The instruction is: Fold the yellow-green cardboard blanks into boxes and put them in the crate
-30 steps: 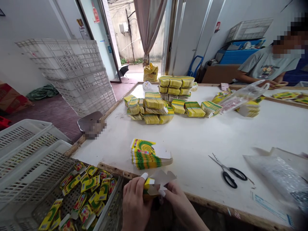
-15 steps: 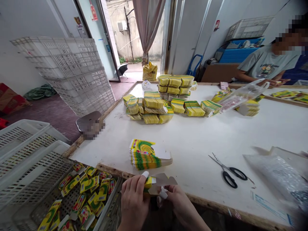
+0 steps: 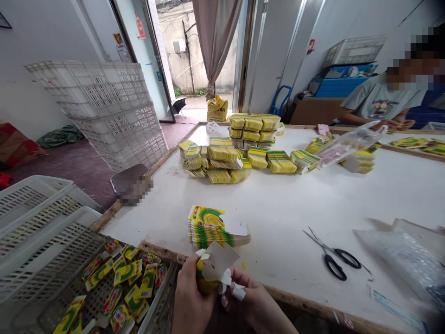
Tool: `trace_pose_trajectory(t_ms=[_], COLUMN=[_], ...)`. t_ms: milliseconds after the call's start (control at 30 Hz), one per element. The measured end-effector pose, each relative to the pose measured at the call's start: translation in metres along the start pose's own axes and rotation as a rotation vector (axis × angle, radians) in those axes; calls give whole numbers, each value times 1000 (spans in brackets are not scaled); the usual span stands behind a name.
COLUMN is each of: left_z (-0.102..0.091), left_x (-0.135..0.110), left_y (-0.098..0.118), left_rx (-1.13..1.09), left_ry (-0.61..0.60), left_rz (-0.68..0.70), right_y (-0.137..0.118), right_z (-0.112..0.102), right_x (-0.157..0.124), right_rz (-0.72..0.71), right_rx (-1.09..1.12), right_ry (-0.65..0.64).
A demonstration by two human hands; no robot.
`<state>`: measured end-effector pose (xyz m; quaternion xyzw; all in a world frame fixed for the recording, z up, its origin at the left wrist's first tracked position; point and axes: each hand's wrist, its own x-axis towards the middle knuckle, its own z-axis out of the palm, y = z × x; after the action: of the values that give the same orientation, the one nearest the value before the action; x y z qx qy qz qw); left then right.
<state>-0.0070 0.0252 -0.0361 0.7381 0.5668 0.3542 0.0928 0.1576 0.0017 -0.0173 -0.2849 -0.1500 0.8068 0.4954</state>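
My left hand (image 3: pixel 193 290) is wrapped round a small yellow carton (image 3: pixel 208 281), whose grey-white inner flaps stand open toward the upper right. White tape or wrapping shows on a left fingertip. My right hand (image 3: pixel 253 297) pinches at the carton's open end; white wraps cover its fingertips, and whether a flap or something small sits between them is hard to make out. Just beyond both hands, a fanned stack of flat yellow-green cartons (image 3: pixel 208 227) lies on the white table (image 3: pixel 278 213).
Left and below stands a plastic crate (image 3: pixel 156 297) of folded cartons (image 3: pixel 127 271). Black-handled scissors (image 3: pixel 335 260) and bubble wrap (image 3: pixel 406 255) lie to the right. Bundled cartons (image 3: pixel 224 148) are piled farther back. A co-worker (image 3: pixel 382 102) sits at far right. Stacked crates (image 3: pixel 107 111) rise at left.
The carton has turned in my left hand, so its open flaps now face more toward me. My right fingers have shifted slightly left and down along the opening. The view has tilted a little.
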Motion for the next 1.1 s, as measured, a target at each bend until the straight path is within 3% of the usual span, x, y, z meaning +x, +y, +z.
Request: trace_pose_trajectory(t_ms=[300, 500, 567, 700, 900, 1000, 1100], left_z=[9, 3, 1, 3, 1, 1, 7], left_x=[-9, -10, -11, -15, -16, -16, -19], left_y=[0, 6, 9, 17, 20, 19, 19], left_rx=[87, 112, 61, -115, -294, -287, -303], left_ry=[-71, -70, -91, -170, -280, -344, -360], left_rz=[149, 214, 224, 114, 108, 60, 36], right_y=[4, -2, -6, -12, -8, -5, -7], right_z=[0, 6, 10, 14, 3, 0, 5], right_x=[7, 3, 0, -5, -5, -7, -13], right_rz=[-245, -176, -168, -141, -143, -217, -304], right_rx=[-349, -334, -347, -385, -438, -554, -820], right_ry=[264, 203, 180, 122, 153, 155, 104])
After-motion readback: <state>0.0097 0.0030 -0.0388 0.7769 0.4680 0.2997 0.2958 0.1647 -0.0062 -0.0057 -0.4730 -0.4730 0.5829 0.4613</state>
